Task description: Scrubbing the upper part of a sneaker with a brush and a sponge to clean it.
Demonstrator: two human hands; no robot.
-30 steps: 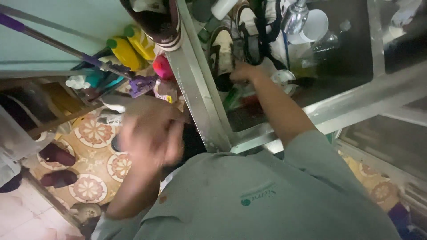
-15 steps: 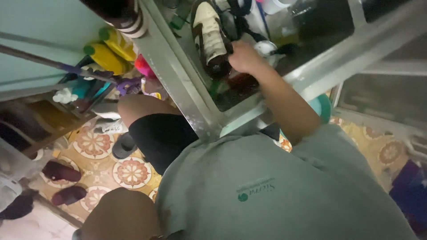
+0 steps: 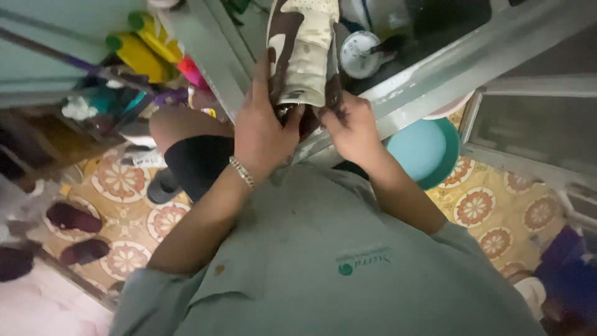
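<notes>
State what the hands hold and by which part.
Both hands grip a brown and cream shoe at its near end: left hand along its left side, right hand at its right edge.

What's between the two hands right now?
The heel end of the brown-and-cream shoe, gripped by left hand and right hand, over the metal sink rim, in the head view.

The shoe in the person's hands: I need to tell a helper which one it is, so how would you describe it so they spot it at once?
Start at the metal sink across the top of the view. At its near edge, the left hand and right hand both grip the sneaker by its heel end. It is cream with dark brown panels, unlike the round white lid beside it.
</notes>
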